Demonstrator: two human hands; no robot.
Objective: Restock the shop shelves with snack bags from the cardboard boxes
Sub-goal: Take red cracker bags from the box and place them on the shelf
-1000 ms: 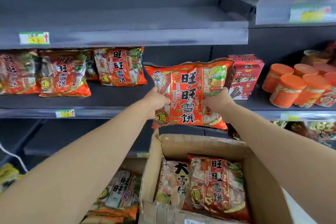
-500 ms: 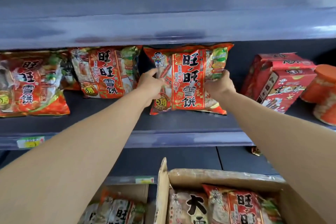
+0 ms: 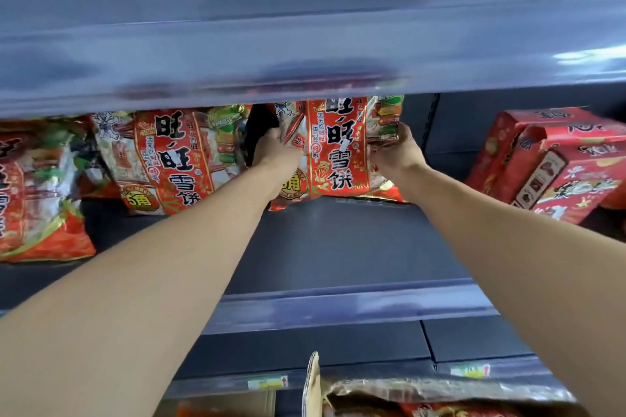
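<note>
Rice-cracker bag (image 3: pixel 340 159) held upright on the shelf (image 3: pixel 338 240).
Your left hand (image 3: pixel 276 154) and right hand (image 3: pixel 396 154) each grip one side edge of it.

Three red snack bags show plainly on the middle shelf (image 3: pixel 338 240): the held bag (image 3: pixel 338 152), a second bag (image 3: pixel 176 159) just left of it, and a third bag (image 3: pixel 37 200) at the far left. Crumpled packaging between those last two is too hidden to count. Two hands, the left hand (image 3: pixel 276 152) and the right hand (image 3: pixel 396 152), grip the one held bag. Two red cartons lie to the right, a rear carton (image 3: pixel 498 145) and a front carton (image 3: pixel 576 179). Three shelf levels show, counting the upper shelf (image 3: pixel 305 44) and the lower shelf (image 3: pixel 305 345). There are two price tags, a left tag (image 3: pixel 267 382) and a right tag (image 3: pixel 469 371), and one cardboard box (image 3: pixel 313 382).
</note>
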